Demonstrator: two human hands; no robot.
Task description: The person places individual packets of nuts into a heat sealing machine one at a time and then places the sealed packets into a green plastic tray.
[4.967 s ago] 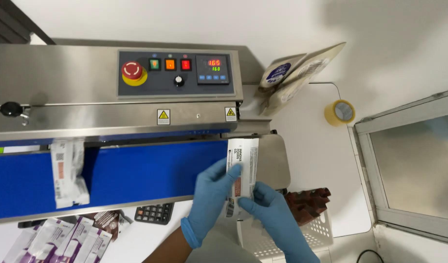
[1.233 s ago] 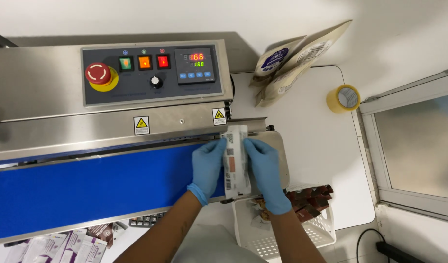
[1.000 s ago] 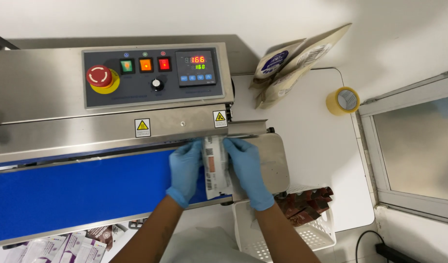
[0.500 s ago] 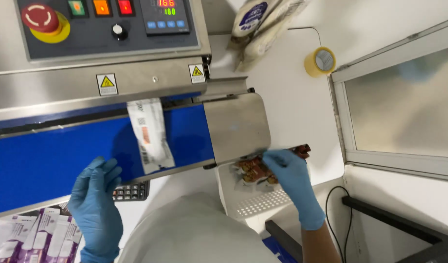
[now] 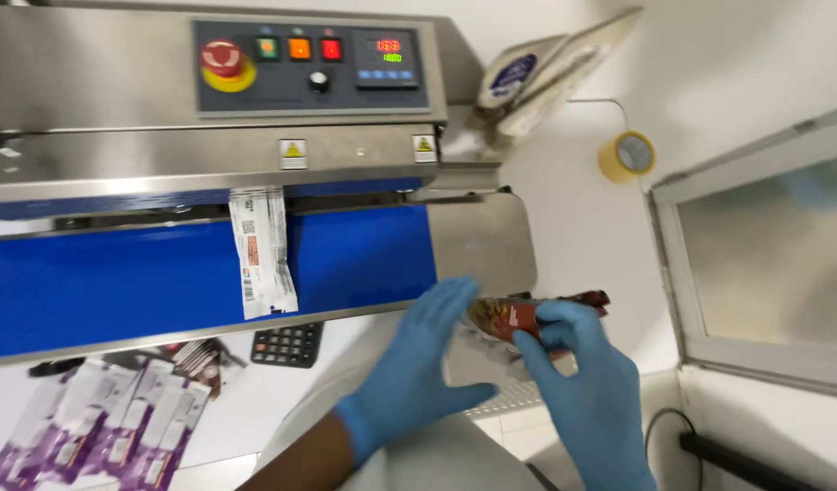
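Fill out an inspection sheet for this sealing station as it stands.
Surface: white table; blue conveyor belt.
Job's things: white pouch on the belt, top under the sealer head; red-brown packet.
Clutter: calculator, purple sachets, yellow tape roll, bags.
Hands: right hand grips the packet; left hand open beside it.
Cables: black cable, lower right.
Surroundings: control panel, window.

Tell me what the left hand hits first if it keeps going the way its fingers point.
Probably the brown packet held in the right hand: the left hand has its fingers pointing up-right at its near end, though depth is unclear.
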